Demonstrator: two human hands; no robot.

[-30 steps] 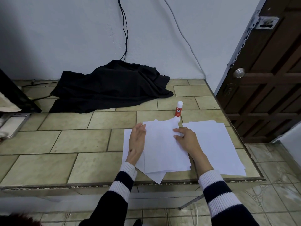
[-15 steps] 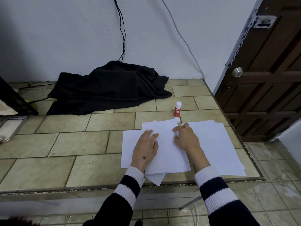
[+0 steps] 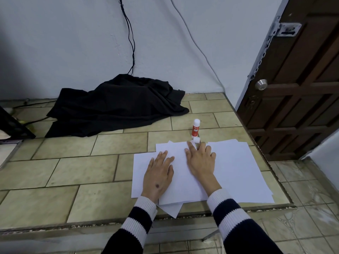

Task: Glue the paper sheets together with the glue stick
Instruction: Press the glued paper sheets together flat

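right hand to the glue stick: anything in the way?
Nothing visible blocks it. The glue stick stands upright on the tiled table, just beyond the right hand, which lies flat on the paper sheets. Only a small white piece, possibly its cap, sits between them.

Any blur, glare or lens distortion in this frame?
Head view: sharp, with no motion blur on the left hand or right hand; soft even light, no glare on the white paper sheets; wide-angle bending bows the brown wooden door.
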